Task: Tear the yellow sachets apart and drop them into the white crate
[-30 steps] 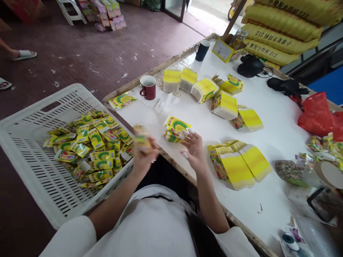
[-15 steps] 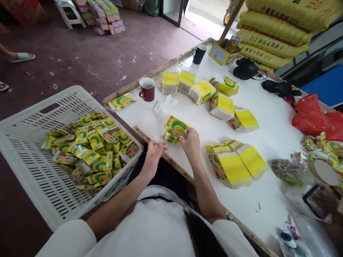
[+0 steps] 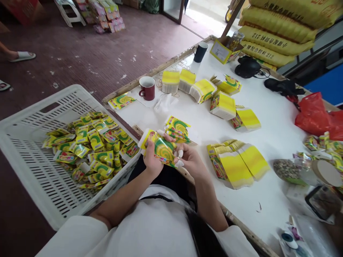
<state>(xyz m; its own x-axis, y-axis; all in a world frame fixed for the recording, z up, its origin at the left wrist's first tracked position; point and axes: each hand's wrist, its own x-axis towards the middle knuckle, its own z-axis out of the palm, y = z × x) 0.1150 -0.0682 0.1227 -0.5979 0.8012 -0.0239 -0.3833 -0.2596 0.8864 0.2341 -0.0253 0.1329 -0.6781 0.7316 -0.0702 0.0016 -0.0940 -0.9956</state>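
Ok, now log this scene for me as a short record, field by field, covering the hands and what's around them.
Left hand: holding a yellow-green carton
Right hand: touching the carton's end nearest it
Just beyond the hands: a small pile of flat cartons on the white table
Left side: white crate holding many small yellow packets
Mugs: one maroon, one dark blue
Far right corner: stacked yellow sacks

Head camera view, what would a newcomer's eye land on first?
Probably the white crate of small yellow packets at lower left. Then the yellow-and-green carton in the left hand, near the centre, with the right hand at its end. Yellow sacks stacked at upper right also stand out.
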